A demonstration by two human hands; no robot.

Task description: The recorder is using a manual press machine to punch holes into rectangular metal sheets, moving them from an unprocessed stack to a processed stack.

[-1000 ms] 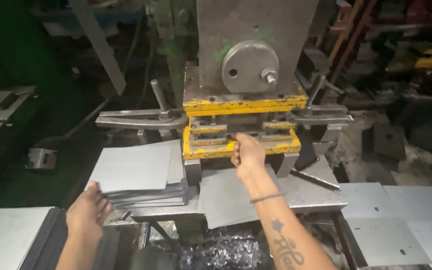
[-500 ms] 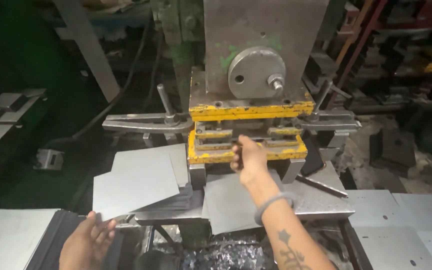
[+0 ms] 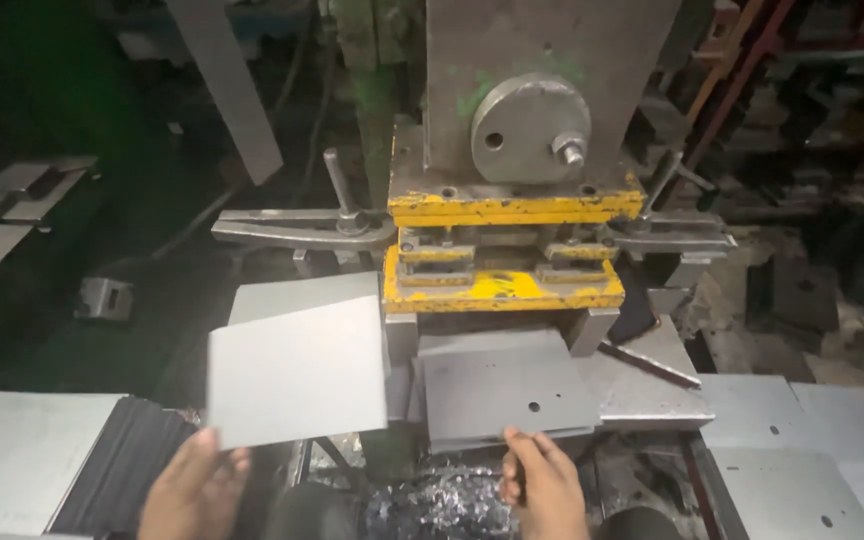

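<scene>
- Grey, flat, square metal sheet [image 3: 297, 372], one, pinched at its lower edge by the left hand [image 3: 195, 487], raised above the worktop's [image 3: 652, 395] left edge.
- Second sheet [image 3: 504, 390], punched with one hole, lies before the yellow press die [image 3: 504, 290]; right hand [image 3: 544, 487] fingertips pinch its front edge.
- Two stacks of blanks: one left [image 3: 22, 455], one right [image 3: 802, 450].

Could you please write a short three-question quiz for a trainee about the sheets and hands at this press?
1. True or false: the left hand holds up a blank metal sheet.
2. The right hand touches which sheet: A) the punched sheet in front of the yellow die, B) one on the right-hand stack?
3. What lies below the press, between the hands?

Key: 1 true. 2 A. 3 Shiny metal scrap.
</scene>
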